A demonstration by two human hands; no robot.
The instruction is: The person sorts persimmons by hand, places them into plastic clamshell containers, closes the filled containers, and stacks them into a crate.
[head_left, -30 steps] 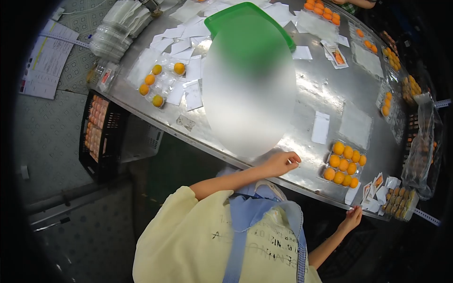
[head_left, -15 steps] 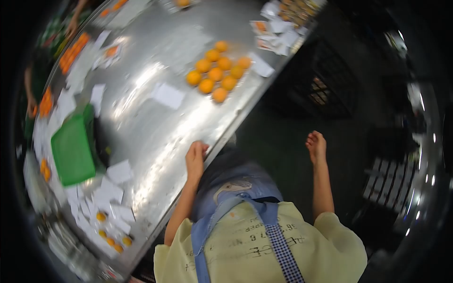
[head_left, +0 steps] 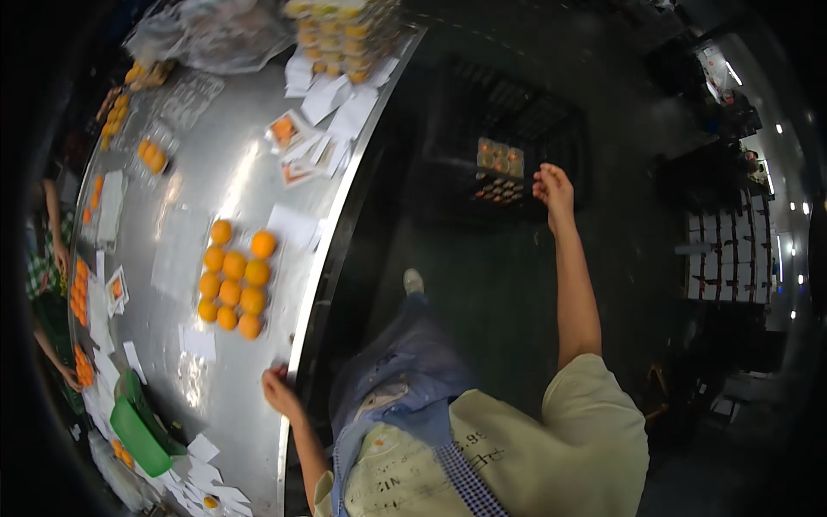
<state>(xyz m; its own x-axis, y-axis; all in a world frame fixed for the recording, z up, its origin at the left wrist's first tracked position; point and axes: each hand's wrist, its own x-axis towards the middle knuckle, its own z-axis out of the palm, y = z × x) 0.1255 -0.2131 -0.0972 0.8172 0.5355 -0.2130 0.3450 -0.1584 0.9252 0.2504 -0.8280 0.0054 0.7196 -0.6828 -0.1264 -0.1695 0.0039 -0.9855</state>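
My left hand point(head_left: 277, 392) hangs over the near edge of the steel table point(head_left: 181, 284), its fingers loosely bent and no object visible in them. Out to the right, my right hand point(head_left: 554, 188) is raised in the air, also loosely curled, with nothing showing in it. Beyond that hand a dark crate point(head_left: 551, 121) stands low down, and a clear pack of fruit point(head_left: 500, 158) shows inside it. Several oranges point(head_left: 230, 294) sit grouped in what looks like a clear tray on the table, ahead of my left hand.
A stack of packed fruit point(head_left: 345, 39) stands at the table's far end beside white cards and printed labels point(head_left: 291, 132). A green basket point(head_left: 142, 435) and scattered papers lie at left. Co-workers' hands point(head_left: 62, 258) work along the far side. White boxes point(head_left: 728, 246) are stacked right.
My view has turned and moved forward along the table. The crate and fruit stack now appear closer. My right hand has risen toward the crate in view; my left stays by the table edge.
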